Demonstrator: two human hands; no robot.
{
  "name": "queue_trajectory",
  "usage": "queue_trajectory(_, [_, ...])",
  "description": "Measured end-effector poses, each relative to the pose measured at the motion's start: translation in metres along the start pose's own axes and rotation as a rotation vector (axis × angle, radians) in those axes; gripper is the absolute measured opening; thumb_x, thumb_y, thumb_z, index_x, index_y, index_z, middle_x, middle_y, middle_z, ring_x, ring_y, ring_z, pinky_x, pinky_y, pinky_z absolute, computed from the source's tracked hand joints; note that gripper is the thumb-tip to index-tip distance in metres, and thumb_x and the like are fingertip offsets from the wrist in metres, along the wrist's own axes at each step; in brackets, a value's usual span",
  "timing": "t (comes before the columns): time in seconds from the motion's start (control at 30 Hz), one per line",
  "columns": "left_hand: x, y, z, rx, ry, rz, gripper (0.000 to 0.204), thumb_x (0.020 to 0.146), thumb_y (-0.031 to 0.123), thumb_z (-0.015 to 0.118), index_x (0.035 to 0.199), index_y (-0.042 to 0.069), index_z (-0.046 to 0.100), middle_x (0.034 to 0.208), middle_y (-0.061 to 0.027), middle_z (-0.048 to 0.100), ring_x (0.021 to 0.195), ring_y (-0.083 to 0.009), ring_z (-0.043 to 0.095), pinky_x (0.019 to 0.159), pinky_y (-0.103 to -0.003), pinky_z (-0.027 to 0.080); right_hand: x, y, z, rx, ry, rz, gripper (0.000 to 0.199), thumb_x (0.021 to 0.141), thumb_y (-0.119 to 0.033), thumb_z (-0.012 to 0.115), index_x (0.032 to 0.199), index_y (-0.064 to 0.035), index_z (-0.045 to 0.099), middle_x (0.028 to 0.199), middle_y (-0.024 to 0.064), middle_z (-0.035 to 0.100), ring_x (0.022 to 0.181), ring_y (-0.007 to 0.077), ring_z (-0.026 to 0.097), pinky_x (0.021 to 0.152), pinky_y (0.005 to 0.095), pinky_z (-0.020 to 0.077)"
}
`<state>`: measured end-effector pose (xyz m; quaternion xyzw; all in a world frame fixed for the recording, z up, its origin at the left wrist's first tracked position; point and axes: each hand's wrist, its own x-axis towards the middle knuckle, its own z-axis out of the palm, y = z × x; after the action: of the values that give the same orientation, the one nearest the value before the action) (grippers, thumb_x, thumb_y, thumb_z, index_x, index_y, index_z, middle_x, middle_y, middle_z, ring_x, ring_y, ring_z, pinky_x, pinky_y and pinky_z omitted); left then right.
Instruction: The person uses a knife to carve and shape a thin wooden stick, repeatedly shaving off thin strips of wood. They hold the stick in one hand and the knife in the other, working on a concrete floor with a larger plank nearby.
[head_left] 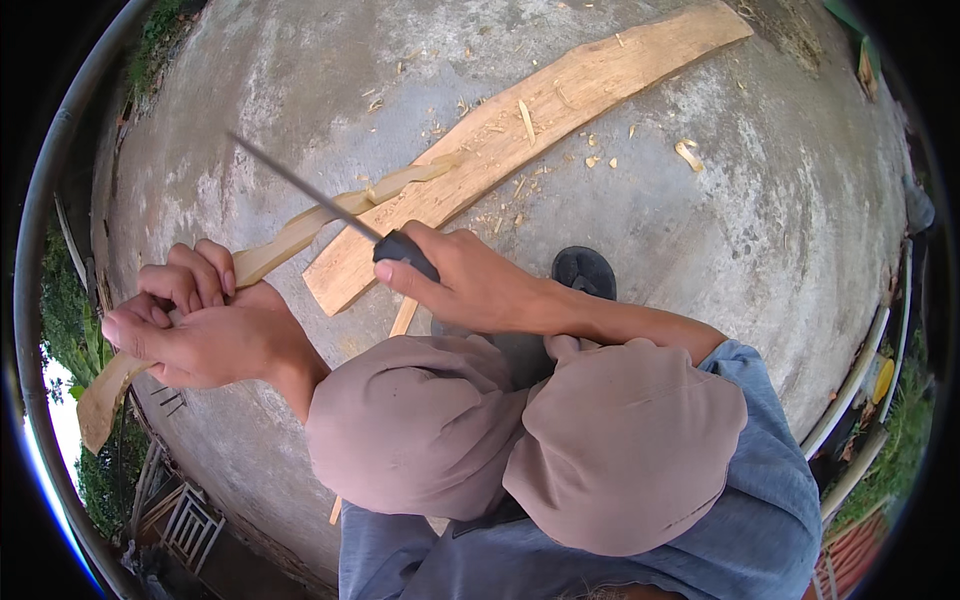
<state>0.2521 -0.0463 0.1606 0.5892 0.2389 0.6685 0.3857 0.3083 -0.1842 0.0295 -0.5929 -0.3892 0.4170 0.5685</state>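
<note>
Grasping a carved stick (290,240) across the frame's left half in the curled fingers of our left hand (205,325), we clench a knife (340,211) left of centre in our right hand (465,280), a plank (550,118) lying upper centre.

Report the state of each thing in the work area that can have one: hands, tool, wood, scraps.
Left hand, closed around the carved stick.
Right hand, closed around the grip of the knife.
Knife, unsheathed, pointing forward and left; contact with the stick unclear.
Carved stick, wavy, far end over the plank; contact there unclear.
Plank, lying on the concrete.
Wood chips, loose, scattered across plank and concrete.
</note>
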Motion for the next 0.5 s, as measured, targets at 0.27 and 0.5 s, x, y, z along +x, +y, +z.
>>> queue_trajectory(0.27, [0.001,-0.002,-0.005,-0.011,0.003,-0.023,0.045,0.109,0.036,0.046,0.074,0.016,0.027,0.057,0.0015,0.023,0.048,-0.0092,0.019,0.044,-0.026,0.018,0.003,0.006,-0.01,-0.055,0.008,0.211,0.055,0.104,-0.05,0.057,0.099,0.0051,0.056,0.069,0.0216,0.064,0.066,0.0394,0.068,0.064,0.0486,0.0511])
queue_trajectory(0.5, [0.002,-0.005,-0.003,-0.022,0.033,-0.046,0.04,0.105,0.028,0.048,0.074,0.016,0.026,0.058,0.0002,0.023,0.05,-0.0108,0.018,0.044,-0.027,0.017,0.007,0.034,-0.004,-0.096,0.115,0.139,0.051,0.103,-0.047,0.06,0.104,0.0033,0.058,0.068,0.0192,0.061,0.061,0.0344,0.063,0.06,0.0456,0.0472])
